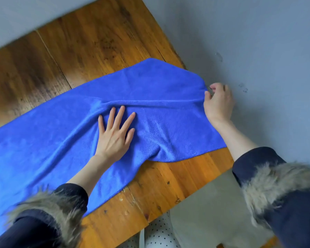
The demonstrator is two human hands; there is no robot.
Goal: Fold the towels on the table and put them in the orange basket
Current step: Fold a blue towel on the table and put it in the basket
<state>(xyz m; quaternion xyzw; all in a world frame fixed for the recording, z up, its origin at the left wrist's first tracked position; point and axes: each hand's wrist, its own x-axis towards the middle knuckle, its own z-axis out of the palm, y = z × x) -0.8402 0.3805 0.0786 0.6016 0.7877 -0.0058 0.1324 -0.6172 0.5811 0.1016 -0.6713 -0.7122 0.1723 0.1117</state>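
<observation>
Fingers flat on plush blue towel

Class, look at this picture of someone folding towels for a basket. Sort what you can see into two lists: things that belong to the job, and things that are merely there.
Belongs to the job:
blue towel
wooden table
left hand, pressing flat on the towel
right hand, pinching the towel's edge

Merely there:
grey wall
dotted white object below the table edge

The orange basket is not in view.

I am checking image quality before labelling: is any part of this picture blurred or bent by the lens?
Head view: the fur cuffs near the bottom edge are blurred; the blue towel and both hands are sharp; the table edges bow from wide-angle distortion; light is soft, without glare.
</observation>
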